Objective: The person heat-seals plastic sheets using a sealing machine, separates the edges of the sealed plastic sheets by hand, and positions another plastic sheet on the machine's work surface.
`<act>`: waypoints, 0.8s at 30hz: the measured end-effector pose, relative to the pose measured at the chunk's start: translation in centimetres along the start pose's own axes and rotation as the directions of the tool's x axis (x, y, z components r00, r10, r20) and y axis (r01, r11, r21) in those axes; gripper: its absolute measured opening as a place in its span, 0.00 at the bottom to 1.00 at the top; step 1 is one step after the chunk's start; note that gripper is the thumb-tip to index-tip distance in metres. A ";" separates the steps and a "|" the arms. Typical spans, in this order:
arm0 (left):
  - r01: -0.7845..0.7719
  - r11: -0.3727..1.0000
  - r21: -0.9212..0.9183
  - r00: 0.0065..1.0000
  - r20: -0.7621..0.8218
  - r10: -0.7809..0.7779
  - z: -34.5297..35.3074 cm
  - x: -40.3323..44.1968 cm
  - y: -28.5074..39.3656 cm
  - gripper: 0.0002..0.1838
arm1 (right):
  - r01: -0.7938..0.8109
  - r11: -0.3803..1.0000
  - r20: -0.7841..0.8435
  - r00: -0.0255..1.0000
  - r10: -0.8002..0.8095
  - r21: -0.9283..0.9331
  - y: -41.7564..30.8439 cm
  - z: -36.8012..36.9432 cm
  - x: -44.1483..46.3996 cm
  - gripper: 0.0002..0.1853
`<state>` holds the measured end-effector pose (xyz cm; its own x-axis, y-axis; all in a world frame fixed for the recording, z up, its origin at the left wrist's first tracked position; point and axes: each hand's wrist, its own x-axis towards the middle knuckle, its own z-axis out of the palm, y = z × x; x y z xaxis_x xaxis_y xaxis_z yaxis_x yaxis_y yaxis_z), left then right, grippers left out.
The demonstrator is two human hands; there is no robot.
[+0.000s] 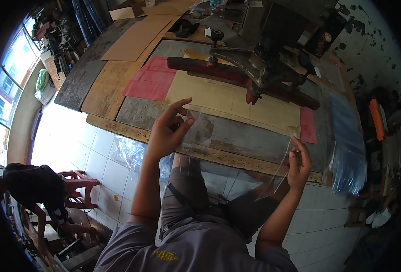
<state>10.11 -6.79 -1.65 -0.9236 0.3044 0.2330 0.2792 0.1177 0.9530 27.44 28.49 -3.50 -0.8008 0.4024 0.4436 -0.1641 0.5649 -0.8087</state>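
A clear plastic sheet (204, 131), perhaps a flat bag, hangs between my two hands over the table's front edge. My left hand (168, 130) holds its left side between thumb and curled fingers, index finger pointing out. At the opposite side my right hand (300, 163) pinches the sheet's edge near its upper corner. Much of the sheet is see-through, so its outline is hard to follow. Just beyond my hands, a press-like machine's long dark red bar (218, 72) lies across a cream-coloured surface (236, 100) with a red patch (152, 78) at its left end.
A stack of clear bluish plastic bags (346, 140) hangs over the table's right side. Cardboard sheets (137, 38) lie at the back left. More crumpled plastic (129, 152) is below the front edge. On the left a person (35, 186) bends beside a red stool (83, 186).
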 end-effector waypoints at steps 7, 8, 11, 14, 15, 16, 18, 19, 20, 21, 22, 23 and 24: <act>0.004 0.999 -0.036 1.000 0.030 -0.003 -0.3 0.1 -0.6 0.30 | 0.019 1.000 -0.018 1.000 -0.019 0.009 0.1 0.0 0.1 0.19; 0.004 0.999 -0.045 1.000 0.025 -0.003 -0.3 0.2 -0.6 0.30 | 0.024 1.000 -0.022 0.999 -0.024 0.006 0.2 0.0 0.0 0.19; 0.004 0.998 -0.067 1.000 0.017 -0.003 -0.2 0.2 -0.6 0.30 | -0.018 0.992 -0.015 1.000 0.020 0.127 0.4 -0.2 -0.1 0.17; -0.001 0.997 -0.076 1.000 0.026 0.003 -0.2 0.2 -0.4 0.30 | 0.025 0.970 -0.066 0.998 -0.009 0.240 1.1 -0.3 -0.3 0.15; -0.002 0.997 -0.078 0.999 0.033 0.004 -0.3 0.3 -0.3 0.30 | 0.002 0.961 -0.119 0.992 0.032 0.276 1.3 -0.5 -0.5 0.15; -0.001 0.997 -0.081 0.999 0.042 0.005 -0.3 0.2 -0.2 0.30 | -0.020 0.950 -0.170 0.982 0.077 0.312 1.5 -0.9 -0.8 0.14; -0.101 0.993 -0.064 0.994 0.032 0.103 -0.2 0.0 -0.2 0.30 | 0.021 0.902 -0.276 0.955 0.110 0.432 1.7 -1.7 -1.0 0.15; -0.152 0.987 -0.057 0.988 0.026 0.154 0.1 0.1 -0.1 0.29 | 0.049 0.878 -0.352 0.926 0.139 0.477 1.4 -2.2 -1.3 0.15; -0.288 0.956 0.049 0.957 -0.014 0.289 0.3 -0.2 0.1 0.27 | 0.081 0.852 -0.421 0.891 0.171 0.518 0.9 -2.7 -1.9 0.15; -0.406 0.900 0.159 0.908 -0.041 0.417 0.5 -0.8 0.8 0.25 | 0.114 0.824 -0.483 0.851 0.207 0.554 0.0 -3.2 -2.5 0.16; -0.506 0.819 0.269 0.842 -0.052 0.537 0.7 -1.7 1.3 0.23 | 0.143 0.836 -0.532 0.823 0.197 0.530 -1.2 -3.7 -3.1 0.17; -0.525 0.811 0.259 0.829 -0.061 0.556 1.1 -3.2 1.4 0.18 | 0.176 0.841 -0.592 0.781 0.197 0.512 -2.4 -4.2 -3.7 0.17; -0.541 0.804 0.248 0.818 -0.067 0.571 1.7 -5.5 1.5 0.14 | 0.203 0.847 -0.648 0.734 0.200 0.492 -3.6 -4.6 -4.4 0.17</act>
<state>16.01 -6.66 -1.86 -0.6138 0.2528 0.7479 0.7890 0.1646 0.5919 34.20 28.02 -0.76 -0.2475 0.8758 0.4145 -0.5852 0.2059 -0.7844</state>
